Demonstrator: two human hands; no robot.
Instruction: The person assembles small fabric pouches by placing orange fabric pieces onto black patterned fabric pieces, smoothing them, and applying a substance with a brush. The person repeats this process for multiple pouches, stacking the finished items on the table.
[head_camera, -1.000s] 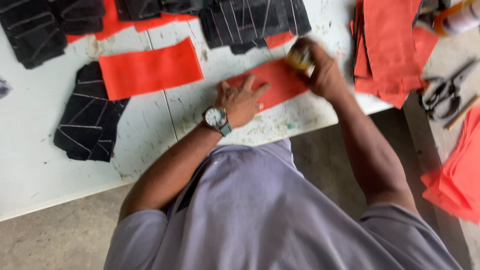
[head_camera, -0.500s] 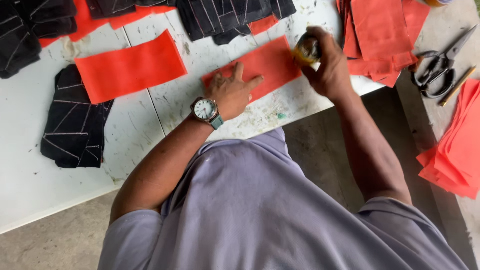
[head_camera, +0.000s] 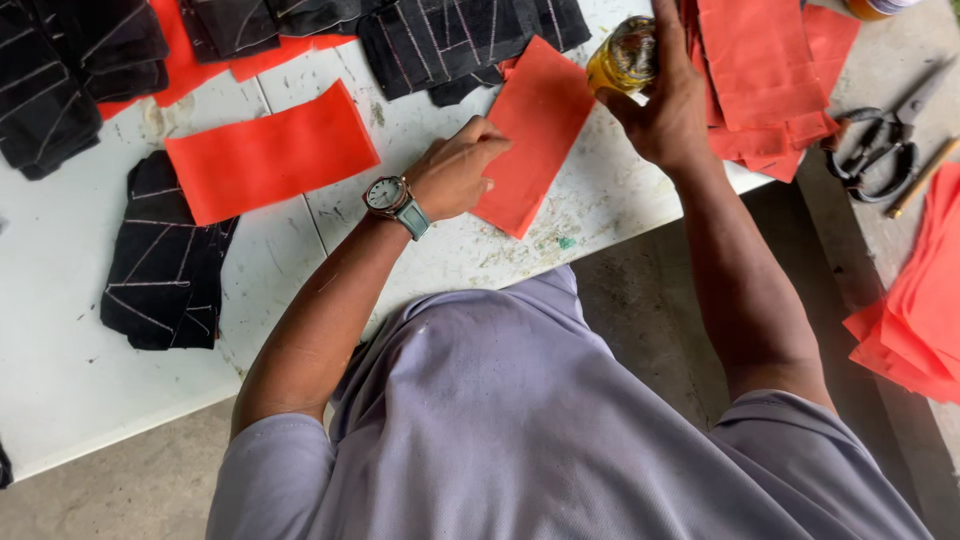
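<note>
red cloth rectangle (head_camera: 540, 130) pinned flat by curled left hand (head_camera: 455, 170); right hand (head_camera: 665, 105) at 1 o'clock grips small yellow glue jar (head_camera: 622, 57). press firm, keep jar upright.

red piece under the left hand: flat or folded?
Flat: the red piece lies spread on the table, left hand pressing one edge.
</note>
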